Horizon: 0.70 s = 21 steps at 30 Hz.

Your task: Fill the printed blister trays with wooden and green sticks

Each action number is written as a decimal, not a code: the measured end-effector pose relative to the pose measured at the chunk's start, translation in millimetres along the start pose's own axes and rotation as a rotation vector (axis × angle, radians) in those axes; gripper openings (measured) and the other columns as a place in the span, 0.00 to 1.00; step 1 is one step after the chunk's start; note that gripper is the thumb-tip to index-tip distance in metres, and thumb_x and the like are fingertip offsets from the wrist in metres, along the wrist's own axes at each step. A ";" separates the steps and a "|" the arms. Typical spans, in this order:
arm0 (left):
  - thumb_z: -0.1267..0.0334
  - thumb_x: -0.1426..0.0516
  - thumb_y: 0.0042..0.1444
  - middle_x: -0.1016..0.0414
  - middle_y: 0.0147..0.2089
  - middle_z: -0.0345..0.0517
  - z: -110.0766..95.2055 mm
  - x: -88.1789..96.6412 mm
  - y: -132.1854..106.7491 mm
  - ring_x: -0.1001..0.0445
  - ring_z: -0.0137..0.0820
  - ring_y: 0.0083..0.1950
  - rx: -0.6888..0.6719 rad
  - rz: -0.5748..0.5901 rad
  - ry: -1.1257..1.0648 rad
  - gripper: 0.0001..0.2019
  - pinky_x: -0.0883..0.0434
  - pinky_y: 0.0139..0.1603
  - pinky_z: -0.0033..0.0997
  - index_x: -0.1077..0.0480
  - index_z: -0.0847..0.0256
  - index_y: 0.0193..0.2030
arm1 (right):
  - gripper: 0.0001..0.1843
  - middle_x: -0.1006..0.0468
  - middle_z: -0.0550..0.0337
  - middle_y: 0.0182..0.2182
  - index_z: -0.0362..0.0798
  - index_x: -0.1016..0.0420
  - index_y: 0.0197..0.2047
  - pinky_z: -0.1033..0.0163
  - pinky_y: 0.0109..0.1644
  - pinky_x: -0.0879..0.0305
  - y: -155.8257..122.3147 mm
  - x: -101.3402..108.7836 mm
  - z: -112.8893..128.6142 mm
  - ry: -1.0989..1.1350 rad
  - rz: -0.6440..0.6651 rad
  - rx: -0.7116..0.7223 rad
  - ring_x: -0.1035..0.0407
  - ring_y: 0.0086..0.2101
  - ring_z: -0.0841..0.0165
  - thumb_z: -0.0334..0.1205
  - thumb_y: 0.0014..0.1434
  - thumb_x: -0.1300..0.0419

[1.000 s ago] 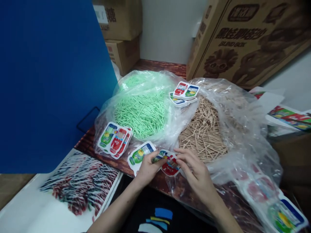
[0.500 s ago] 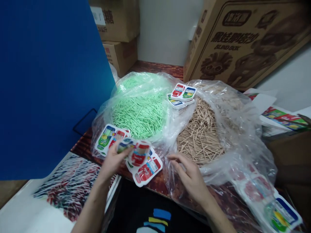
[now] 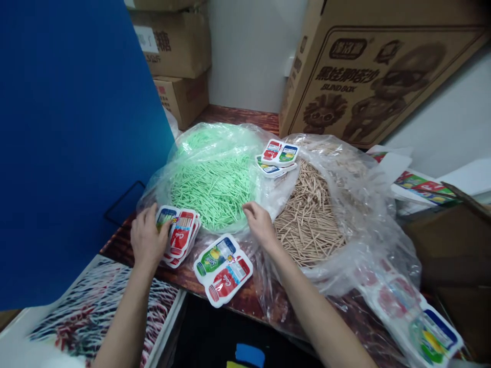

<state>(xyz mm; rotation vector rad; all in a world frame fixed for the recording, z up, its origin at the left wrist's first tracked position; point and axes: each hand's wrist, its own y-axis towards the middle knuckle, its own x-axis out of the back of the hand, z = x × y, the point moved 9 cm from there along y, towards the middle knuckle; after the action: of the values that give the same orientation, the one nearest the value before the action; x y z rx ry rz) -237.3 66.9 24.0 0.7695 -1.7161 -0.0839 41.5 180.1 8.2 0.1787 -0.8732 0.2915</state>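
My left hand (image 3: 148, 237) is closed around the left edge of a bottle-shaped twin pack (image 3: 181, 232), red and green, on top of a small stack at the left. Thumb and fingers grip its green half. Another such pack (image 3: 223, 270) lies face up near the table's front edge. At the right rim of the bag of thin green sticks (image 3: 213, 191) is my right hand (image 3: 260, 225), its fingertips pinched together. Whether anything is between them is too small to tell. Right of that hand is a bag of thin brown sticks (image 3: 310, 225).
More packs (image 3: 279, 153) rest between the two bags, and others (image 3: 433, 332) lie at the front right, partly under clear plastic. A blue panel (image 3: 76, 153) borders the left side. Cardboard boxes (image 3: 345, 76) stand behind; printed cards (image 3: 425, 186) lie at right.
My left hand has moved left and set the pack it held onto the left stack. My right hand has shifted from the brown sticks' bag to the green sticks' edge. The view has moved slightly.
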 end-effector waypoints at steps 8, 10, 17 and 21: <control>0.64 0.48 0.60 0.28 0.51 0.54 -69.3 18.8 -46.0 0.32 0.42 0.54 -0.196 -0.049 -0.328 0.15 0.37 0.57 0.43 0.32 0.61 0.54 | 0.12 0.24 0.50 0.36 0.45 0.25 0.32 0.59 0.44 0.46 -2.4 -18.7 -3.1 -0.388 0.167 0.162 0.37 0.42 0.59 0.29 0.60 0.49; 0.66 0.48 0.61 0.27 0.51 0.53 -108.1 0.0 -61.5 0.32 0.40 0.55 -0.347 0.111 -0.409 0.14 0.36 0.57 0.41 0.32 0.60 0.53 | 0.12 0.24 0.48 0.37 0.44 0.24 0.33 0.57 0.44 0.46 -15.3 -23.7 7.4 -0.546 0.211 0.288 0.38 0.43 0.58 0.29 0.60 0.49; 0.64 0.48 0.61 0.29 0.57 0.55 -158.8 -57.0 -83.9 0.38 0.45 0.62 -0.516 0.350 -0.394 0.18 0.39 0.61 0.53 0.35 0.63 0.57 | 0.15 0.23 0.51 0.38 0.45 0.22 0.37 0.61 0.44 0.44 -2.8 -15.1 -9.2 -0.586 0.229 0.101 0.33 0.43 0.62 0.34 0.64 0.51; 0.67 0.48 0.60 0.28 0.55 0.53 -155.8 -59.2 -84.0 0.38 0.45 0.62 -0.527 0.338 -0.382 0.15 0.38 0.61 0.53 0.32 0.63 0.53 | 0.19 0.22 0.45 0.41 0.43 0.23 0.43 0.62 0.41 0.41 22.9 -12.4 -22.9 -0.582 0.180 -0.069 0.28 0.40 0.61 0.41 0.66 0.54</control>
<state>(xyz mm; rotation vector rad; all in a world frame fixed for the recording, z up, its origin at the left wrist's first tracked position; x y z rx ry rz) -55.8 85.1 -15.6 0.0686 -2.0362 -0.4542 43.2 205.7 -15.1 0.1210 -1.4789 0.3846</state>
